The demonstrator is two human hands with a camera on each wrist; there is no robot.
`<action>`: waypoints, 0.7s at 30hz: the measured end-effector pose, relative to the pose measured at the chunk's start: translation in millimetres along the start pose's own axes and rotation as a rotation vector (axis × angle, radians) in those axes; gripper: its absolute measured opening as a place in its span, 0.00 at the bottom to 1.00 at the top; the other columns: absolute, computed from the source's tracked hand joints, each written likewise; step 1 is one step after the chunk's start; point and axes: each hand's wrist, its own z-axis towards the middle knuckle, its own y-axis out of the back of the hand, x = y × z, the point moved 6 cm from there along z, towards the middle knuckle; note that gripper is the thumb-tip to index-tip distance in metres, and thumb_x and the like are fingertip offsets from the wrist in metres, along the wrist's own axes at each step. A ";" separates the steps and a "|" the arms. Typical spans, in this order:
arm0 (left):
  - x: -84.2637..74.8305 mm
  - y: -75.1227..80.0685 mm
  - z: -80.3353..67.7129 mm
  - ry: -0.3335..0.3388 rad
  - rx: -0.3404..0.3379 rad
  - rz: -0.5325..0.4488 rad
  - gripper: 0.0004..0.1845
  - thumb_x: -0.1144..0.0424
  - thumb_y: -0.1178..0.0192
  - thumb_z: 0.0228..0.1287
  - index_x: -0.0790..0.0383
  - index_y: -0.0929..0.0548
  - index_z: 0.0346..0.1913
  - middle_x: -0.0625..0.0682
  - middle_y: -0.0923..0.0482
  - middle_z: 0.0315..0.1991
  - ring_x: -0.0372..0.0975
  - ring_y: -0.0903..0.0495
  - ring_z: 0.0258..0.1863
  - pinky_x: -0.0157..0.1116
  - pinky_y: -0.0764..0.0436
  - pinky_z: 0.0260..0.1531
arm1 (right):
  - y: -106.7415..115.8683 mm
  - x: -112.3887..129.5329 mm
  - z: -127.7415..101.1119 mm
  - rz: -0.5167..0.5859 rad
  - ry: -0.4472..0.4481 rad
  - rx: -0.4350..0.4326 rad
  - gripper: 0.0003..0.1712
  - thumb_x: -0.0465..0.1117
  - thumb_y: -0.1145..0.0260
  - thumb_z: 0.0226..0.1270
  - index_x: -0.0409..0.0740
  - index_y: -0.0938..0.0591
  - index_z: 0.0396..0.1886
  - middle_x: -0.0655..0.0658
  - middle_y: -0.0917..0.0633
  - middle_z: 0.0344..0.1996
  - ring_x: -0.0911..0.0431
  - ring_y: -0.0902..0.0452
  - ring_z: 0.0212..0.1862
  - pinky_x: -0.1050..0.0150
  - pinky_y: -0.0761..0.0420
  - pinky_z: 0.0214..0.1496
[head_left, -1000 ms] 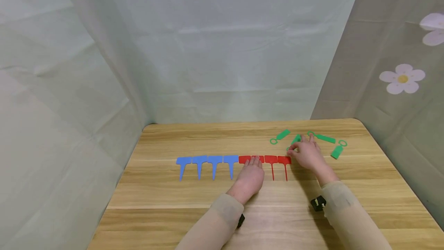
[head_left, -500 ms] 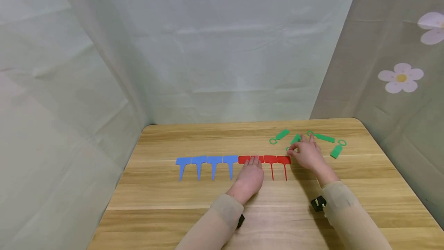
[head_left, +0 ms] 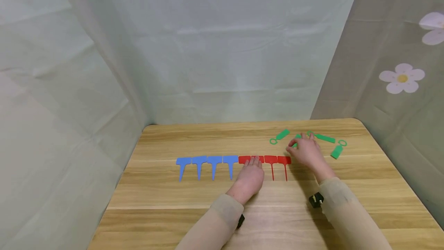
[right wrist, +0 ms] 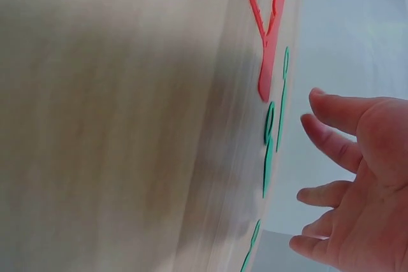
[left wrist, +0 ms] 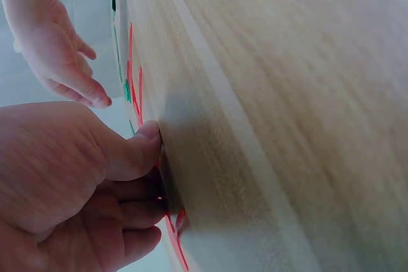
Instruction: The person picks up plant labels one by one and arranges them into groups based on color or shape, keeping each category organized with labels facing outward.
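Raised now, right hand (head_left: 306, 152) hovers over wooden table (head_left: 173, 200).

Beige sleeves, small black devices strapped at both wrists

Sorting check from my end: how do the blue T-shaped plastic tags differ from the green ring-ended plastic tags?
The blue T-shaped plastic tags stand side by side in a tidy row; the green ring-ended plastic tags lie scattered at mixed angles. The blue ones end in pointed stakes, the green ones in rings. Both lie flat on the wooden table.
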 end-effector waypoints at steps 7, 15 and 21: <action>-1.2 -0.3 -0.3 -0.004 0.004 0.016 0.28 0.62 0.45 0.83 0.64 0.29 0.80 0.55 0.38 0.83 0.46 0.40 0.82 0.42 0.38 0.80 | 0.4 3.7 6.4 0.001 -0.078 0.023 0.28 0.50 0.35 0.80 0.36 0.20 0.68 0.16 0.45 0.78 0.15 0.65 0.78 0.20 0.49 0.76; -1.5 0.6 -0.2 -0.001 0.006 0.006 0.27 0.61 0.45 0.83 0.63 0.29 0.80 0.54 0.38 0.83 0.46 0.40 0.83 0.42 0.38 0.80 | -3.5 0.9 24.3 -0.012 -0.118 0.036 0.42 0.54 0.34 0.79 0.32 0.33 0.80 0.15 0.47 0.78 0.15 0.68 0.78 0.21 0.54 0.76; -2.5 0.6 -0.2 -0.006 0.003 0.012 0.27 0.61 0.46 0.84 0.64 0.29 0.80 0.55 0.37 0.83 0.46 0.40 0.82 0.43 0.38 0.80 | -4.2 1.9 36.9 -0.046 -0.138 0.054 0.46 0.56 0.33 0.77 0.29 0.33 0.80 0.15 0.45 0.78 0.14 0.68 0.78 0.21 0.54 0.77</action>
